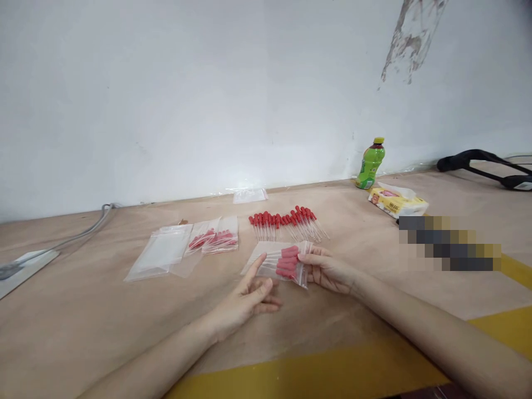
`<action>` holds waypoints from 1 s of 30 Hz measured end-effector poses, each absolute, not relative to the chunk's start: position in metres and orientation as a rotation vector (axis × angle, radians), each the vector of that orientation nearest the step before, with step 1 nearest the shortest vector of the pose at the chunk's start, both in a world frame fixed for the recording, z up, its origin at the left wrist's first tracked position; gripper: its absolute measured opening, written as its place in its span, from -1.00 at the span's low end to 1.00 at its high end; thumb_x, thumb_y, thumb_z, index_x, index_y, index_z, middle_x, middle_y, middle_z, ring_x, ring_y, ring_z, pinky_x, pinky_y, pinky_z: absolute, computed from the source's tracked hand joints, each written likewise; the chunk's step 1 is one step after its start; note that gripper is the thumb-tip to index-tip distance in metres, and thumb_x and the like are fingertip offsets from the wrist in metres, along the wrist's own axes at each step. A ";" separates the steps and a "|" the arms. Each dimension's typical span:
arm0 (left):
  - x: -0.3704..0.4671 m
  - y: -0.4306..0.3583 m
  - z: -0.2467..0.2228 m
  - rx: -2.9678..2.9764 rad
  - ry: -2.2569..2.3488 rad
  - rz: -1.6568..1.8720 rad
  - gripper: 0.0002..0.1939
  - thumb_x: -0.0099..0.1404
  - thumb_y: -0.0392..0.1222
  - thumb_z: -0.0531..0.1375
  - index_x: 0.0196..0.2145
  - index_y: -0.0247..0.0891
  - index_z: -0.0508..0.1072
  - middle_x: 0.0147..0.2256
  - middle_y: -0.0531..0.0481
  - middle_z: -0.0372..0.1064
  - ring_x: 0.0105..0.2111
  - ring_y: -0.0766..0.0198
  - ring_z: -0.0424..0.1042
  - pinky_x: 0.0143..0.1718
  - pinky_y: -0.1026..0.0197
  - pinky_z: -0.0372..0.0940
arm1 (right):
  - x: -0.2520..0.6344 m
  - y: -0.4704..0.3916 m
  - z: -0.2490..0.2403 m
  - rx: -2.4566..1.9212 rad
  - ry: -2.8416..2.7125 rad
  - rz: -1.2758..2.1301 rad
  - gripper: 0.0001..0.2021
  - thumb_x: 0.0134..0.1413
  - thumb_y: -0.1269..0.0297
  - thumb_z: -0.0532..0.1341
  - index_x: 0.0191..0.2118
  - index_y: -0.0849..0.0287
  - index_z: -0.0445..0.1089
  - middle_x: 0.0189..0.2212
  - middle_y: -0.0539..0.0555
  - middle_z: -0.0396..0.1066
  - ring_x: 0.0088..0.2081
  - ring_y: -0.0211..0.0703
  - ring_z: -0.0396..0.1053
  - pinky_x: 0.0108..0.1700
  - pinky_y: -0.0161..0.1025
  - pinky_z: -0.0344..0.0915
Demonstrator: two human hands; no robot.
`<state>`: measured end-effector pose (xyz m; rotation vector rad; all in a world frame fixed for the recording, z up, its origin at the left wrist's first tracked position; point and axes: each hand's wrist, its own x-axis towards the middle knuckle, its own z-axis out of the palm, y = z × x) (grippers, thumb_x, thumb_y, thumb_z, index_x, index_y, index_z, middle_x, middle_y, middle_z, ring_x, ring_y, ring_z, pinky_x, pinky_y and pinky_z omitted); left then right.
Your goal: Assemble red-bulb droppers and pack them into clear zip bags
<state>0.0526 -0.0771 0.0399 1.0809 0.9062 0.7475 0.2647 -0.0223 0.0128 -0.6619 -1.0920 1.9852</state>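
A clear zip bag [270, 256] holds several droppers with red bulbs [287, 261] and thin clear stems. My right hand [328, 270] pinches the bag at its zip end, beside the bulbs. My left hand [253, 291] has its fingers apart; the index fingertip points at the stem end, and I cannot tell whether it touches the plastic. Just beyond the bag, loose red-bulbed droppers [286, 220] lie in a row, bulbs away from me. Filled zip bags [220, 239] are stacked to the left, next to a pile of flat empty zip bags [158, 252].
Brown paper covers the table [103, 316]. By the wall lies another flat bag [250, 195]. A green bottle [369, 166], a tissue pack [398, 200] and a black frame [486, 166] are on the right. A grey cable [78, 233] runs along the left.
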 end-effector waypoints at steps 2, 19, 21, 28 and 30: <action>0.063 -0.074 0.032 0.845 0.896 0.959 -0.46 0.22 -0.18 0.12 0.12 -0.15 0.02 -0.20 -0.08 0.34 -0.28 0.32 0.40 -0.14 0.17 0.25 | 0.259 -0.028 0.012 -0.622 -1.144 2.033 -0.70 -0.04 0.31 0.22 -0.12 0.24 0.33 -0.20 0.18 0.41 -0.21 -0.12 0.40 -0.09 -0.08 0.25; -0.017 0.053 0.082 1.529 1.368 1.072 -0.44 0.04 -0.28 0.20 0.02 -0.21 0.15 -0.40 0.01 0.35 -0.56 0.37 0.36 -0.51 0.28 0.30 | 0.277 -0.010 0.005 -0.949 -1.254 1.598 -0.68 -0.20 0.10 0.28 -0.47 0.21 0.19 -0.56 -0.04 0.34 -0.58 -0.38 0.29 -0.41 -0.31 0.27; -0.027 0.077 0.085 1.645 1.479 0.860 -0.45 0.03 -0.27 0.21 0.01 -0.27 0.18 -0.46 0.00 0.37 -0.59 0.35 0.36 -0.52 0.27 0.28 | 0.277 -0.011 0.005 -0.956 -1.275 1.581 -0.68 -0.18 0.09 0.27 -0.47 0.22 0.20 -0.57 -0.03 0.34 -0.57 -0.38 0.29 -0.42 -0.33 0.25; -0.034 0.104 0.071 1.865 1.806 0.700 -0.53 -0.05 -0.18 0.25 -0.14 -0.33 0.36 -0.41 -0.06 0.41 -0.50 0.24 0.39 -0.39 0.22 0.26 | 0.278 -0.011 0.006 -0.946 -1.260 1.603 -0.65 -0.19 0.02 0.26 -0.49 0.23 0.22 -0.55 -0.03 0.32 -0.57 -0.38 0.28 -0.42 -0.32 0.25; -0.042 0.100 0.069 1.945 1.933 0.716 -0.60 0.00 -0.15 0.20 -0.16 -0.31 0.38 -0.33 -0.08 0.42 -0.35 0.18 0.40 -0.22 0.20 0.22 | 0.278 -0.011 0.006 -0.934 -1.275 1.608 -0.65 -0.19 0.03 0.26 -0.49 0.23 0.22 -0.55 -0.03 0.32 -0.57 -0.38 0.27 -0.42 -0.32 0.24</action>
